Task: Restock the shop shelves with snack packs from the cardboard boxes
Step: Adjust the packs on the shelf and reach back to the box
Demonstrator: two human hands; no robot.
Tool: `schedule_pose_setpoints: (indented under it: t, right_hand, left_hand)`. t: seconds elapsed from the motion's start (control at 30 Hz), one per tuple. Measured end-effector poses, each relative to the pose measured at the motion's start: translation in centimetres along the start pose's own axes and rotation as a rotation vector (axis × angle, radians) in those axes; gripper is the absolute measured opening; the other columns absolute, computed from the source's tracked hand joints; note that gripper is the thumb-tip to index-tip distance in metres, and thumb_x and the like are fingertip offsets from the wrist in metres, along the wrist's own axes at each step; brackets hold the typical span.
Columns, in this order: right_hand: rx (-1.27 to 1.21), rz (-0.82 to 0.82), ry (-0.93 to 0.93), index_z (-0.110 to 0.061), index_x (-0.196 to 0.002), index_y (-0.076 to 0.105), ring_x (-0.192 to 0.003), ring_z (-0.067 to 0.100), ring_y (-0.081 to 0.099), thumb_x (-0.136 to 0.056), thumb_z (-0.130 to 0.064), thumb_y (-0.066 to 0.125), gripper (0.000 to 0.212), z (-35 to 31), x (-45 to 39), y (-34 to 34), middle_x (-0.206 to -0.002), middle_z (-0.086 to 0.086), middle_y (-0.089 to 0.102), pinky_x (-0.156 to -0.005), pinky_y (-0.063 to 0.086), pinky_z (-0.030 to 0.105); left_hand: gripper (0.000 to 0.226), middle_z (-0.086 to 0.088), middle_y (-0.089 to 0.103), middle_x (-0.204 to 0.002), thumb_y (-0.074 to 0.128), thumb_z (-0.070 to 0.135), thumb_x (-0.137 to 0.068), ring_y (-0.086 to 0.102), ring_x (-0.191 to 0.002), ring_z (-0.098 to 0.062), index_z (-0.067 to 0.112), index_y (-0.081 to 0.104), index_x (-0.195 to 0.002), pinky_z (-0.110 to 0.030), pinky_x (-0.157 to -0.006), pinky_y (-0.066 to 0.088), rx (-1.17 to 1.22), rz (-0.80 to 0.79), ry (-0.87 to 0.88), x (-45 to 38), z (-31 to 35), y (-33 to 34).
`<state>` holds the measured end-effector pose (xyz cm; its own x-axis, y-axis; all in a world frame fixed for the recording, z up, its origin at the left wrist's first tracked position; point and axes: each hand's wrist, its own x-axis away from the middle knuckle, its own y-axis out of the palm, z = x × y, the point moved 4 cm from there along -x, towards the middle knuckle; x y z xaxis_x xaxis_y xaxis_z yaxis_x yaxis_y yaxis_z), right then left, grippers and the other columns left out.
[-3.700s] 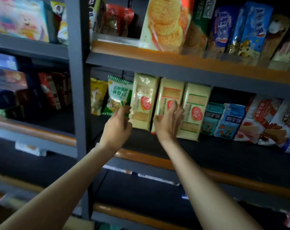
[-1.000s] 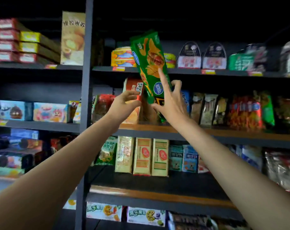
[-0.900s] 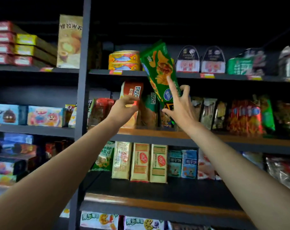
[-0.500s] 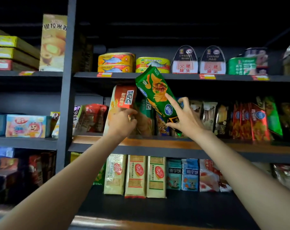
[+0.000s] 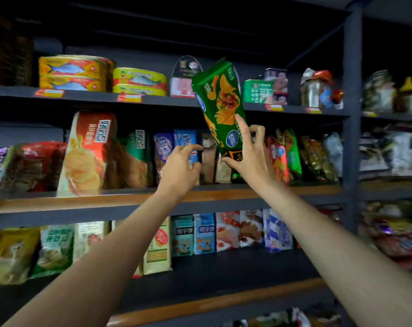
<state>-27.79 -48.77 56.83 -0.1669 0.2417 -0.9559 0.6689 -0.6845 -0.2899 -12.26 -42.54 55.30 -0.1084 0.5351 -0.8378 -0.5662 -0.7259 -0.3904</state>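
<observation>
My right hand [image 5: 249,153] grips the lower end of a tall green snack pack [image 5: 220,102], holding it tilted in front of the middle shelf [image 5: 129,199]. The pack's top reaches up past the shelf above. My left hand [image 5: 180,169] hovers just left of it with curled fingers, in front of a row of upright blue and purple packs [image 5: 174,145], holding nothing. No cardboard box is in view.
Fish tins [image 5: 72,73] and small cartons line the top shelf. A big red biscuit pack [image 5: 87,152] leans at the middle shelf's left. Cream and blue packs [image 5: 193,232] stand on the lower shelf. A dark upright post [image 5: 352,114] bounds the bay on the right.
The view has swung to the right along the shelves. My right hand has carried the green pack rightward and stood it more upright; my left hand has left the red biscuit pack and followed.
</observation>
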Motion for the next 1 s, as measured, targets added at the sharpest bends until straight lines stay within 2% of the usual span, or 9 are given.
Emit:
schedule_pose_setpoints:
  t: [0.17, 0.27, 0.43, 0.53, 0.63, 0.73, 0.8, 0.87, 1.0]
  right_hand:
    - [0.082, 0.059, 0.11, -0.026, -0.149, 0.013, -0.101, 0.032, 0.053, -0.075, -0.022, 0.078, 0.098, 8.6, 1.2, -4.5, -0.129, 0.017, 0.03, -0.08, 0.051, 0.04]
    - [0.12, 0.049, 0.145, -0.024, -0.149, 0.013, -0.097, 0.027, 0.052, -0.076, -0.023, 0.077, 0.098, 13.9, 1.7, -6.0, -0.13, 0.018, 0.03, -0.077, 0.044, 0.03]
    - [0.164, 0.014, 0.074, -0.032, -0.145, 0.011, -0.097, 0.032, 0.053, -0.075, -0.024, 0.078, 0.098, 22.6, 2.2, -5.8, -0.126, 0.016, 0.031, -0.076, 0.05, 0.039]
    - [0.127, -0.076, 0.019, -0.036, -0.145, 0.009, -0.107, 0.033, 0.049, -0.074, -0.026, 0.078, 0.1, 26.6, 2.1, -4.5, -0.127, 0.015, 0.03, -0.084, 0.05, 0.043]
    - [0.058, -0.19, 0.056, -0.032, -0.149, 0.007, -0.11, 0.032, 0.047, -0.075, -0.032, 0.077, 0.101, 29.3, 2.1, -3.6, -0.13, 0.012, 0.028, -0.086, 0.045, 0.04]
    - [-0.007, -0.25, 0.084, -0.028, -0.149, 0.002, -0.115, 0.03, 0.044, -0.076, -0.035, 0.075, 0.103, 30.9, 2.5, -3.1, -0.132, 0.011, 0.027, -0.09, 0.043, 0.038]
    - [-0.025, -0.268, 0.11, -0.024, -0.149, 0.002, -0.118, 0.031, 0.044, -0.078, -0.036, 0.074, 0.102, 31.6, 2.8, -2.7, -0.135, 0.012, 0.026, -0.091, 0.043, 0.038]
    - [-0.022, -0.28, 0.154, -0.023, -0.149, 0.003, -0.119, 0.033, 0.046, -0.078, -0.035, 0.073, 0.1, 32.1, 2.9, -2.1, -0.137, 0.014, 0.026, -0.09, 0.045, 0.039]
    - [0.056, -0.316, 0.264, -0.022, -0.149, 0.0, -0.112, 0.036, 0.05, -0.082, -0.035, 0.069, 0.097, 32.4, 2.0, -1.2, -0.137, 0.018, 0.026, -0.084, 0.046, 0.039]
  left_hand:
    - [0.036, -0.01, 0.049, -0.123, 0.048, 0.006, -0.09, 0.052, -0.11, -0.024, 0.015, 0.054, -0.125, -0.018, -0.079, 0.033, -0.001, -0.039, 0.058, -1.2, 3.3, 4.5]
    - [0.034, -0.012, 0.051, -0.122, 0.049, 0.009, -0.091, 0.055, -0.108, -0.025, 0.015, 0.055, -0.124, -0.02, -0.081, 0.036, -0.015, -0.022, 0.075, -2.5, 5.1, 7.3]
    - [0.035, -0.01, 0.051, -0.121, 0.053, 0.014, -0.088, 0.054, -0.11, -0.024, 0.02, 0.055, -0.123, -0.026, -0.086, 0.039, 0.014, -0.015, 0.082, -5.4, 8.5, 14.6]
    - [0.036, -0.007, 0.055, -0.118, 0.06, 0.022, -0.087, 0.055, -0.109, -0.024, 0.019, 0.055, -0.122, -0.029, -0.089, 0.042, 0.103, -0.084, 0.106, -7.0, 11.2, 20.4]
    - [0.024, 0.001, 0.057, -0.105, 0.066, 0.028, -0.082, 0.059, -0.099, -0.024, 0.026, 0.052, -0.101, -0.037, -0.085, 0.047, 0.323, -0.14, 0.055, -8.2, 13.1, 25.1]
    - [0.025, 0.005, 0.056, -0.096, 0.068, 0.022, -0.083, 0.059, -0.093, -0.018, 0.028, 0.044, -0.088, -0.038, -0.081, 0.05, 0.406, -0.089, 0.009, -9.4, 13.1, 28.0]
    - [0.027, 0.006, 0.055, -0.097, 0.067, 0.021, -0.083, 0.06, -0.087, -0.014, 0.021, 0.043, -0.095, -0.033, -0.079, 0.05, 0.349, -0.124, 0.035, -9.6, 13.3, 29.5]
    - [0.031, 0.008, 0.052, -0.101, 0.065, 0.019, -0.086, 0.061, -0.082, -0.018, 0.018, 0.039, -0.103, -0.034, -0.075, 0.05, 0.286, -0.192, 0.035, -9.5, 13.4, 31.0]
    - [0.03, 0.006, 0.053, -0.098, 0.056, 0.02, -0.091, 0.055, -0.078, -0.02, 0.017, 0.039, -0.116, -0.028, -0.063, 0.047, 0.257, -0.212, -0.06, -10.6, 12.9, 32.8]
